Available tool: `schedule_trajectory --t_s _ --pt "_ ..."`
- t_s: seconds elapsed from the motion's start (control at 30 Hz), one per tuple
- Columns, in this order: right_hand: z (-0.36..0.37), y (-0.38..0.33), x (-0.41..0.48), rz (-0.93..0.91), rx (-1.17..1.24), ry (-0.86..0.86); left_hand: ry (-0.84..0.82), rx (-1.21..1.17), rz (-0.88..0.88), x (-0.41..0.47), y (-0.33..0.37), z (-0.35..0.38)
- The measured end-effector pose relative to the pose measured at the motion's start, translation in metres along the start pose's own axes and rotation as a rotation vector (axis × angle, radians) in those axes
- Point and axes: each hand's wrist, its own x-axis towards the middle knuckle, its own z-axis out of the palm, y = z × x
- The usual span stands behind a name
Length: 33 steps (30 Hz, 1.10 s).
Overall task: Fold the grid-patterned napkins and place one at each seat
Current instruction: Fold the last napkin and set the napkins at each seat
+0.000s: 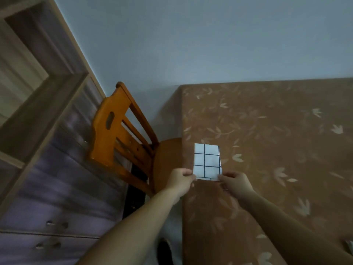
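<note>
Napkin placing at chairside seat

Table (277, 131) in leaf-print cloth meets a wooden chair (122, 134). The folded grid napkin (207, 161) appears to lie near that edge. Left hand (180, 179) and right hand (236, 183) each pinch a near corner. Likely next: square it, then release.

Exposure: dim and flat, with a bluish-grey cast over the wall (191, 44). Brightest item: white napkin (207, 161). Shadows: soft, darkest beneath the chair (122, 131) seat. Blur: cabinet (57, 169) at left smeared, its handles streaked; bench (277, 140) cloth pattern soft. Distortion: wide-angle, straight edges lean and bow toward the frame borders.
</note>
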Motion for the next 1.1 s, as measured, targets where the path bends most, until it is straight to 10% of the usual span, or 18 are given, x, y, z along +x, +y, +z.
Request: schedule_trajectory --t_s 0.5,0.8,1.1 --pt "0.02 -0.022 0.114 0.058 -0.095 0.214 0.014 0.26 0.223 0.133 0.008 0.002" --pt "0.006 -0.014 0.105 -0.421 -0.807 0.225 0.1 0.795 0.727 0.12 0.002 0.012" --pt "0.015 0.007 0.128 -0.516 -1.272 0.061 -0.086 1.145 0.613 0.121 -0.016 0.035"
